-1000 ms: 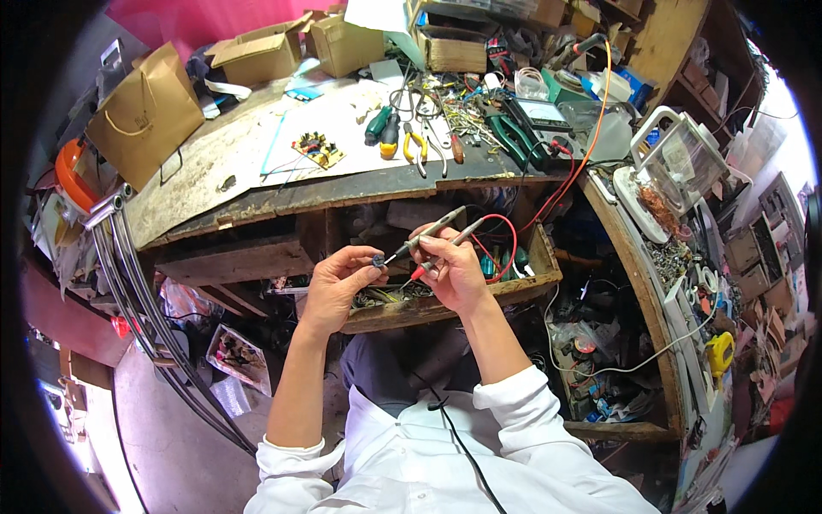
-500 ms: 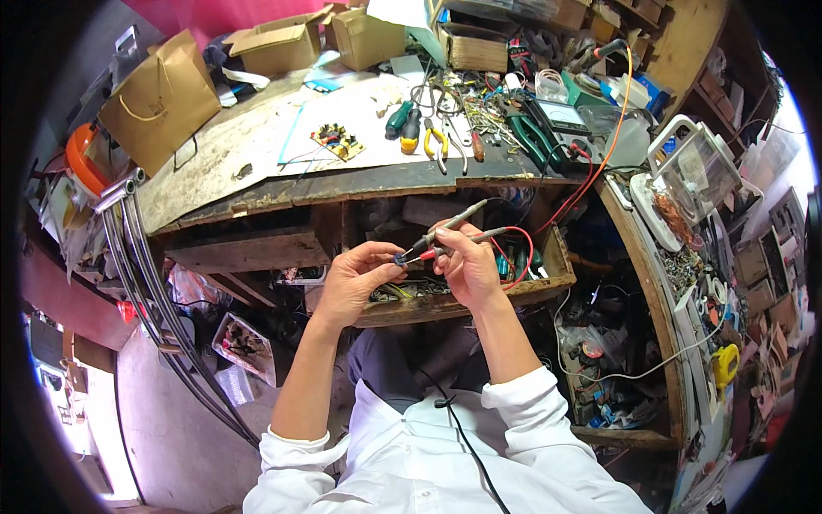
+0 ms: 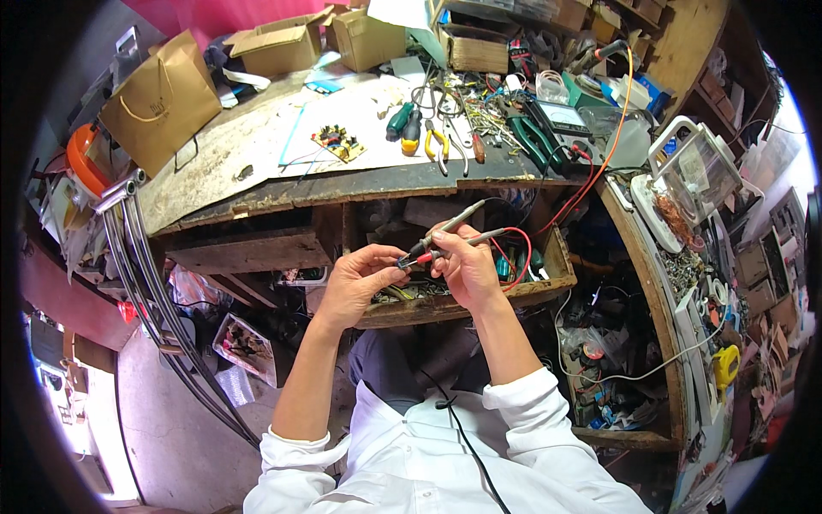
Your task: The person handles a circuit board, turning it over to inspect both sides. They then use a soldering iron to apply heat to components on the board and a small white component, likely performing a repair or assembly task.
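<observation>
My left hand (image 3: 360, 283) pinches a small bluish component (image 3: 402, 261) between thumb and fingertips. Two test probes, one black (image 3: 420, 247) and one red (image 3: 426, 257), are gripped in my right hand (image 3: 465, 272), their tips at or very near the component; exact contact is too small to tell. Red and dark leads run from them toward a meter (image 3: 552, 118) at the back right of the bench. Both hands are in front of an open wooden drawer (image 3: 462, 304) holding loose parts and green-handled tools.
Above, the bench (image 3: 205, 201) bears a circuit board (image 3: 336, 141), pliers (image 3: 437, 146), screwdrivers (image 3: 401, 120), cardboard boxes (image 3: 364, 38) and a paper bag (image 3: 154, 103). Bent metal tubes (image 3: 137, 257) stand left. A cluttered side shelf (image 3: 668, 325) with a white plastic housing (image 3: 693, 171) lines the right.
Over the last second the red probe has moved in beside the black one at the component. Both hands have shifted slightly right in the picture, along with the surroundings.
</observation>
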Demonstrator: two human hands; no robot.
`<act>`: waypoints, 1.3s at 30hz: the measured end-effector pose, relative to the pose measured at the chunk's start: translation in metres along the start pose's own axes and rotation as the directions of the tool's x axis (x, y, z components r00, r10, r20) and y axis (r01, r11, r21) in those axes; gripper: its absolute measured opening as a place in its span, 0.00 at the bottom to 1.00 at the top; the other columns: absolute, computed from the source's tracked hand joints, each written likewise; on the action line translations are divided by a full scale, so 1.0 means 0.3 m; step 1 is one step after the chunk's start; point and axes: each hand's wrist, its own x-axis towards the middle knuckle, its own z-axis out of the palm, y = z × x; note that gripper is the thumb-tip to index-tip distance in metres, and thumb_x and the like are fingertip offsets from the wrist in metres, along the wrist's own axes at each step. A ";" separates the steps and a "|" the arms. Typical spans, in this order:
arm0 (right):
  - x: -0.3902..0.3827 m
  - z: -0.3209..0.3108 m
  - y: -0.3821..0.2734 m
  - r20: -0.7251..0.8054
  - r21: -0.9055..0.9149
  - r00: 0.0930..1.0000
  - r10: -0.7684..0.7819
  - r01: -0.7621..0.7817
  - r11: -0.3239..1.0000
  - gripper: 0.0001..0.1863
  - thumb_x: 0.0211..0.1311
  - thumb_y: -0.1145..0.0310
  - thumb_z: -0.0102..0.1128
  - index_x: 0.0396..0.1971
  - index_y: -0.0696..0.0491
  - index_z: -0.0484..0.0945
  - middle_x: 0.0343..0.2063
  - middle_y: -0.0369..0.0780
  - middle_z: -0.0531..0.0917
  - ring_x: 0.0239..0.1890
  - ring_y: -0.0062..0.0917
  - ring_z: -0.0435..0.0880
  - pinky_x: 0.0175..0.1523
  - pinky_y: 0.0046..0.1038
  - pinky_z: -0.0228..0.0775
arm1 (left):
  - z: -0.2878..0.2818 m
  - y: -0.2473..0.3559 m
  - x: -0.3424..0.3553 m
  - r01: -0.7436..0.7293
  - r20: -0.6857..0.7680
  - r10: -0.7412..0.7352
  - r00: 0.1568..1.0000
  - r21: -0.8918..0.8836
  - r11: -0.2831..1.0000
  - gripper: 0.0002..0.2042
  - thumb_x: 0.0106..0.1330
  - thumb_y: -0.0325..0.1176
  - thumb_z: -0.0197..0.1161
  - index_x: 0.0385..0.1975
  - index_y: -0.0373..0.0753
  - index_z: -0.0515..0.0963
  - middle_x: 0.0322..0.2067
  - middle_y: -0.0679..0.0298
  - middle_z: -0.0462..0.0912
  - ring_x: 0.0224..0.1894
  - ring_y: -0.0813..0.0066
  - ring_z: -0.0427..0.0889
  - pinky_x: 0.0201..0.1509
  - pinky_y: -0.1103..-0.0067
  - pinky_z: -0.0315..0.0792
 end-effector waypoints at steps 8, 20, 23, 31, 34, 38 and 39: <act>0.007 -0.014 0.011 0.015 0.044 1.000 0.019 -0.020 0.999 0.05 0.61 0.73 0.63 0.36 0.56 0.78 0.28 0.38 0.83 0.20 0.18 0.80 0.24 0.20 0.76 | 0.008 0.009 0.000 0.039 -0.028 -0.038 0.999 0.048 0.998 0.12 0.63 0.21 0.65 0.46 0.33 0.80 0.36 0.63 0.85 0.38 0.78 0.84 0.45 0.81 0.78; -0.005 -0.004 -0.001 0.021 0.066 1.000 0.005 -0.007 0.998 0.05 0.62 0.73 0.63 0.35 0.57 0.79 0.30 0.39 0.84 0.24 0.20 0.82 0.25 0.20 0.75 | 0.028 0.020 -0.002 0.011 -0.049 -0.008 0.999 0.059 0.998 0.10 0.61 0.20 0.64 0.43 0.33 0.80 0.35 0.59 0.86 0.34 0.74 0.85 0.43 0.77 0.81; -0.004 -0.013 -0.003 0.044 0.073 0.999 -0.001 -0.002 0.997 0.04 0.62 0.73 0.63 0.35 0.57 0.79 0.29 0.38 0.84 0.24 0.19 0.82 0.25 0.20 0.76 | 0.026 0.015 0.004 0.016 -0.040 -0.014 0.999 0.054 0.998 0.11 0.61 0.20 0.64 0.44 0.33 0.80 0.35 0.59 0.86 0.34 0.74 0.85 0.42 0.77 0.81; 0.004 -0.019 0.011 0.004 0.035 1.000 0.003 -0.003 0.999 0.05 0.62 0.73 0.62 0.35 0.57 0.78 0.28 0.39 0.83 0.22 0.17 0.80 0.24 0.19 0.76 | 0.026 0.031 -0.003 0.084 0.007 -0.086 0.996 0.123 0.989 0.15 0.65 0.23 0.63 0.51 0.30 0.78 0.39 0.61 0.85 0.39 0.76 0.83 0.46 0.81 0.78; 0.007 -0.032 0.007 0.029 0.027 1.000 -0.012 0.011 1.000 0.06 0.61 0.72 0.63 0.36 0.56 0.78 0.29 0.38 0.83 0.21 0.17 0.81 0.23 0.19 0.76 | 0.016 0.012 0.010 0.067 0.035 -0.070 0.997 0.070 0.995 0.14 0.65 0.22 0.64 0.50 0.32 0.79 0.39 0.61 0.84 0.40 0.78 0.83 0.47 0.81 0.78; 0.002 -0.012 0.010 0.025 0.037 1.000 -0.020 0.019 0.999 0.06 0.63 0.71 0.62 0.36 0.57 0.78 0.27 0.38 0.82 0.21 0.16 0.80 0.24 0.18 0.75 | 0.006 0.007 -0.002 0.031 -0.009 -0.031 0.999 0.038 0.999 0.12 0.59 0.17 0.66 0.42 0.33 0.79 0.37 0.61 0.84 0.37 0.77 0.84 0.45 0.79 0.80; 0.003 -0.011 0.009 0.023 0.032 0.999 -0.022 0.021 0.999 0.06 0.63 0.71 0.62 0.36 0.57 0.78 0.27 0.38 0.82 0.21 0.16 0.80 0.24 0.18 0.75 | 0.006 0.004 0.000 0.029 -0.013 -0.029 1.000 0.017 0.999 0.12 0.58 0.17 0.67 0.41 0.34 0.78 0.36 0.62 0.84 0.37 0.78 0.84 0.44 0.80 0.80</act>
